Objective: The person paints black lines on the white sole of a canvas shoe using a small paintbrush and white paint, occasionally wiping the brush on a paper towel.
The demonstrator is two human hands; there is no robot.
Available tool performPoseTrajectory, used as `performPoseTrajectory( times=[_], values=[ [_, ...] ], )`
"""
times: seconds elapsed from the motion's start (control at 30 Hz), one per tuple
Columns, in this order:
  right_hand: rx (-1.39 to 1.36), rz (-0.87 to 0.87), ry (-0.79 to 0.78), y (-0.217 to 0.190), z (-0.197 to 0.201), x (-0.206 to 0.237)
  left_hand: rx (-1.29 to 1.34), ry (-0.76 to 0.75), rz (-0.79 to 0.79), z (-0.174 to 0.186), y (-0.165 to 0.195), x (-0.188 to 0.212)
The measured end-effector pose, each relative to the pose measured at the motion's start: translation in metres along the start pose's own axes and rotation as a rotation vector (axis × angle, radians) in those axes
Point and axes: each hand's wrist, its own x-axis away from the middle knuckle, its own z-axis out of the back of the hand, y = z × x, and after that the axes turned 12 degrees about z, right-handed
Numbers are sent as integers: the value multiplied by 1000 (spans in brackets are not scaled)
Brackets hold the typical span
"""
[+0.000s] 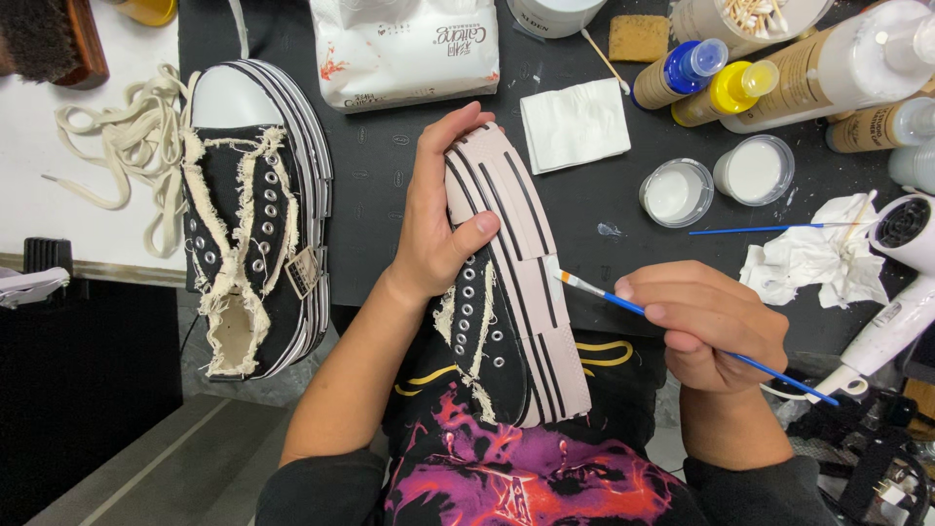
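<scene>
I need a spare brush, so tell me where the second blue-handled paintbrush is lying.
In the head view the spare paintbrush lies on the black table at the right, just below the two open jars of white paint and touching the crumpled tissue.

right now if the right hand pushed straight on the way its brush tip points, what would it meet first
Most likely the striped sole of the black sneaker held by the left hand. The right hand aims its blue-handled brush up and left, with the bristles right at the sole's side; whether they are touching is unclear.
</scene>
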Motion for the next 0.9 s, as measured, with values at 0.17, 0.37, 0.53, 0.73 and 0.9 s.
performPoseTrajectory(
  times=[0.17, 0.37, 0.53, 0.73, 0.9],
  values=[
    [-29, 14, -56, -3, 4, 0, 12, -4, 4, -1, 1, 1],
    [-81, 9, -42, -9, 7, 5, -5, -4, 3, 0, -2, 1],
    [-37, -12, 11, -7, 5, 3, -4, 0, -4, -1, -3, 1],
    [-38, -8, -81, -9, 7, -2, -2, -6, 4, 0, -2, 1],
    [-100, -32, -26, -16, 6, -3, -13, -6, -1, 0, -4, 2]
  ],
)
